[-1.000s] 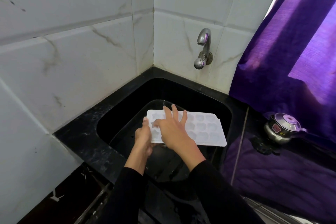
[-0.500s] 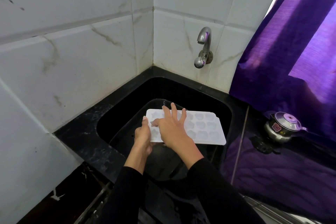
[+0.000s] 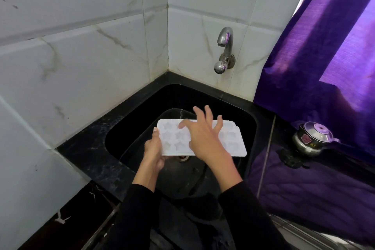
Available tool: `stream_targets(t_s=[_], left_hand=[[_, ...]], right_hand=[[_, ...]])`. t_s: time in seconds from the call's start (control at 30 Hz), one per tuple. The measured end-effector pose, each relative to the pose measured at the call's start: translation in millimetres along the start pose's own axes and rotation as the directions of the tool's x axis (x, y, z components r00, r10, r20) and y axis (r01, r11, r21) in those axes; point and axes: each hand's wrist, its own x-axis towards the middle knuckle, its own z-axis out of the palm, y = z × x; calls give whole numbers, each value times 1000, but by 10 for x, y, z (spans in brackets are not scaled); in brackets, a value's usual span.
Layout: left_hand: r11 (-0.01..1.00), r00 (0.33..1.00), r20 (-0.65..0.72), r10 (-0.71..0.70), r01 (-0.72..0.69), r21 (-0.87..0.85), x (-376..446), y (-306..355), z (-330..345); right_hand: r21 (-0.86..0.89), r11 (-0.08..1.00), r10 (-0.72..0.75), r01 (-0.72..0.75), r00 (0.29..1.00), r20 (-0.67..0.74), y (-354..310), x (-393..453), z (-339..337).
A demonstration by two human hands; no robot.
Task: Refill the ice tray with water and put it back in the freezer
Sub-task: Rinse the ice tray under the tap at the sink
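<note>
A white ice tray [image 3: 231,142] with star-shaped cells is held level over the black sink [image 3: 129,128]. My left hand [image 3: 154,148] grips the tray's left end, thumb on top. My right hand [image 3: 203,134] is spread above the tray's middle with fingers straight and apart, covering several cells; whether it touches the tray I cannot tell. A metal tap [image 3: 224,50] sticks out of the tiled wall above the sink, and no water runs from it.
White marble-look tiles form the corner behind the sink. A black stone counter [image 3: 85,148] rims it. A purple curtain [image 3: 316,57] hangs at the right, above a small steel kettle [image 3: 312,140] on the counter. The sink drain [image 3: 183,157] shows under the tray.
My right hand has slid rightward over the tray and its fingers have spread wider. The tray and my left hand stay in about the same place.
</note>
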Motion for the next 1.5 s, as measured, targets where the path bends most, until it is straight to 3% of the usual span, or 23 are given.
stream_targets(t_s=[0.27, 0.5, 0.83, 1.5], left_hand=[[1000, 1000, -4, 10, -10, -27, 29, 62, -62], [999, 1000, -8, 21, -21, -37, 56, 73, -83], [997, 999, -19, 48, -49, -59, 38, 80, -87], [999, 999, -24, 30, -31, -24, 17, 36, -86]], right_hand=[[76, 965, 259, -251, 957, -128, 561, -176, -314], [33, 923, 383, -383, 924, 6, 803, -342, -180], [-20, 924, 381, -381, 921, 84, 756, -367, -68], [20, 902, 428, -432, 899, 92, 849, -413, -59]])
